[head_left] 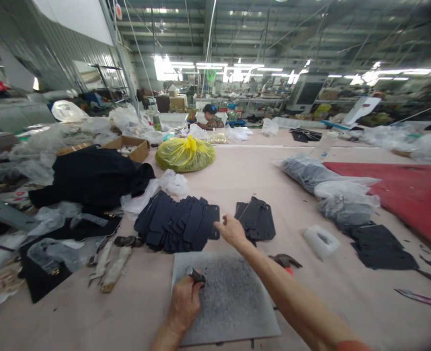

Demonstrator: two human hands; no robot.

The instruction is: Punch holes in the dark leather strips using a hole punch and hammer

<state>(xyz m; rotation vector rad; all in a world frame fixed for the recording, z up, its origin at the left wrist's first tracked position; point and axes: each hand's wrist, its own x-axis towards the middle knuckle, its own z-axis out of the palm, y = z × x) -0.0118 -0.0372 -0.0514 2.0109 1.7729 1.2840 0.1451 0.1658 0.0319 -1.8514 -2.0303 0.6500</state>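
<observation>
My left hand (pixel 185 303) is closed around a short metal tool (pixel 195 276) above the left part of a grey slab (pixel 233 297). Beyond the slab, my right hand (pixel 230 229) reaches to the right end of a fanned row of dark fabric pieces (pixel 179 222). Its thumb and fingertips are near the last piece; whether they pinch it is too small to tell. Just right of that hand lies a smaller stack of dark pieces (pixel 257 219). A hammer (pixel 286 262) with a red part lies partly behind my right forearm.
Worn-handled tools (pixel 116 265) and black cloth (pixel 91 175) lie left. A yellow bag (pixel 185 153) stands behind the fabric row. At right are a white roll (pixel 321 241), bagged dark pieces (pixel 303 170), pliers (pixel 420 297) and a red sheet (pixel 394 190). A person (pixel 212 118) is at the far side.
</observation>
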